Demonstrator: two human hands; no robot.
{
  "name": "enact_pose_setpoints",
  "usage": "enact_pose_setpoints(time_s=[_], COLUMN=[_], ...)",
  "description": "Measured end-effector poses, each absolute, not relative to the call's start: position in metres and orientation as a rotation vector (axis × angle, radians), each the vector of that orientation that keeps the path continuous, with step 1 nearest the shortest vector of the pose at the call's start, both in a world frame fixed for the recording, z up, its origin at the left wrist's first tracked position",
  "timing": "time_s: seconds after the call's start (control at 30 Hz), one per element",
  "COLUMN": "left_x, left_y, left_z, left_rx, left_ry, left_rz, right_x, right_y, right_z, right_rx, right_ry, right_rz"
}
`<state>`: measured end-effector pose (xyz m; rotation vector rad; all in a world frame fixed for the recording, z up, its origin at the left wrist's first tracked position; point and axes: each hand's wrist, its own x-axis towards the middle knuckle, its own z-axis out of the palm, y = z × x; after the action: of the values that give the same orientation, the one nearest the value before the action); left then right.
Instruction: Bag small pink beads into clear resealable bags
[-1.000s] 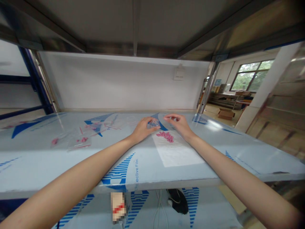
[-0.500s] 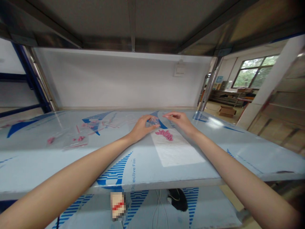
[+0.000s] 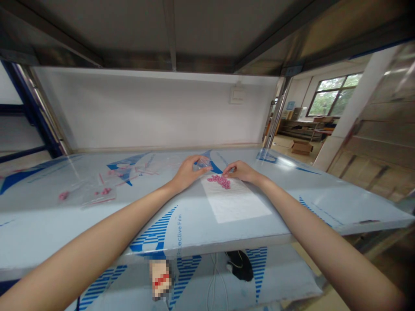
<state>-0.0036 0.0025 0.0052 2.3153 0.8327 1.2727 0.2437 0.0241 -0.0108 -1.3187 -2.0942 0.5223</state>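
Small, rounded pink beads [image 3: 222, 182] lie clustered on a flat white sheet [image 3: 238, 206]. Right hand [image 3: 242, 170]: fingertips at the cluster's edge; bead grasp cannot be determined. Left hand [image 3: 186, 172]: grasps a transparent plastic bag [image 3: 202, 163] over the smooth, film-covered tabletop [image 3: 194, 226].

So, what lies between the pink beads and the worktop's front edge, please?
The head view shows white sheet next to the pink beads, then film-covered worktop.

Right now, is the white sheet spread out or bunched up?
Spread out: the white sheet lies flat, near corners visible, pink beads at its far end.
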Motion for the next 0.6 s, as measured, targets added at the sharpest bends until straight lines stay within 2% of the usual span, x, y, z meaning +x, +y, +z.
enact_pose_setpoints(time_s=[0.13, 0.37, 0.6], left_x=[-0.003, 0.005, 0.004], left_y=[0.004, -0.008, -0.008], left_z=[0.003, 0.004, 0.008], left_rx=[2.354, 2.390, 2.339], left_ry=[0.810, 0.777, 0.837], left_rz=[1.280, 1.179, 1.233], right_x=[0.229, 0.187, 0.194], right_y=[0.011, -0.017, -0.008], right_z=[0.005, 0.023, 0.018], right_rx=[-1.166, -0.884, -0.871], right_ry=[-1.967, -1.975, -1.874], right_rz=[0.539, 0.228, 0.333])
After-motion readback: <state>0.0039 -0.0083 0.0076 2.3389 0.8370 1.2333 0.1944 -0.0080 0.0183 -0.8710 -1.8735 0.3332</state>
